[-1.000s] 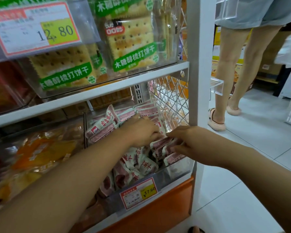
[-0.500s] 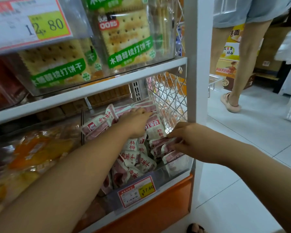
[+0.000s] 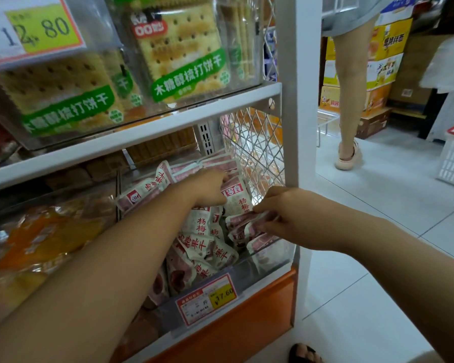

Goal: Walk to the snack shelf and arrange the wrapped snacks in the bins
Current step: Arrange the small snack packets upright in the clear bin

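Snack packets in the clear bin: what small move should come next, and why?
Probably set the small stack that the right hand pinches upright against the right wall of the bin, since the loose packets in front lie jumbled while the left hand rests on the back row.

Snack packets (image 3: pixel 194 247) are pink and white, cracker packs (image 3: pixel 184 53) green-banded.

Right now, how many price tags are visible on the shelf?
2. The 12.80 tag is on the upper cracker bin, top left; the 17.60 tag is on the lower bin. Others may be hidden.
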A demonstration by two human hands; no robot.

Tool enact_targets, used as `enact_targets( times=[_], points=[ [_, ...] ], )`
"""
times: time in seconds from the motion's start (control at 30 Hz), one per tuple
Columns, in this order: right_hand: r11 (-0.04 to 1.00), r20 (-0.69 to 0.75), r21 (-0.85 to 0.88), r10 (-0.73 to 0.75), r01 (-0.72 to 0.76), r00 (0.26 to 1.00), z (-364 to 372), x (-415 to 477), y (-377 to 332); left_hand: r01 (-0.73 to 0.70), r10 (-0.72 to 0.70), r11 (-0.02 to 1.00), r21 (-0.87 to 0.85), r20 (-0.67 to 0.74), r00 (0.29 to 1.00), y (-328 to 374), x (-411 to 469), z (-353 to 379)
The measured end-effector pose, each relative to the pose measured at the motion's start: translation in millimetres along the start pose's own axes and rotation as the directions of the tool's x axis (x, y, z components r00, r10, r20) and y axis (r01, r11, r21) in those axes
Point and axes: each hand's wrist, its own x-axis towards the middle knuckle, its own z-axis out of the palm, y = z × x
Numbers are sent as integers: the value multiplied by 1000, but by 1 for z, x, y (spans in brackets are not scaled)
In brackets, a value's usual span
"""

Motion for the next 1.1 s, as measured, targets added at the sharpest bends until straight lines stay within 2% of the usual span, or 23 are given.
enact_targets(
  times=[0.2, 0.47, 0.6, 0.73, 0.83, 0.97, 1.1],
  points=[
    [1000, 23, 1, 3, -3, 1000, -1, -1, -1, 12, -27, 993, 121, 117, 993, 10, 11, -9],
    [999, 49, 41, -19, 17, 999, -2, -1, 4, -137, 123, 989, 58, 204, 971, 7, 0, -19],
    [998, 61, 53, 15, -18, 998, -2, -2, -1, -112, 89, 989, 94, 224, 970, 13, -12, -13],
    [999, 77, 31, 5, -7, 997, -3, -4, -6, -120, 148, 987, -110, 300, 942, 17, -33, -16],
    [1000, 90, -2, 11, -11, 996, -3, -5, -9, -119, 162, 982, -145, 338, 927, 10, -44, -20],
    [997, 106, -58, 52, -46, 993, -1, 0, -11, -150, 171, 985, -89, 321, 931, 8, -49, -17],
    [984, 74, -168, 74, -61, 995, 8, 12, -12, -103, 138, 982, -156, 237, 962, 6, -44, -15]
  ],
)
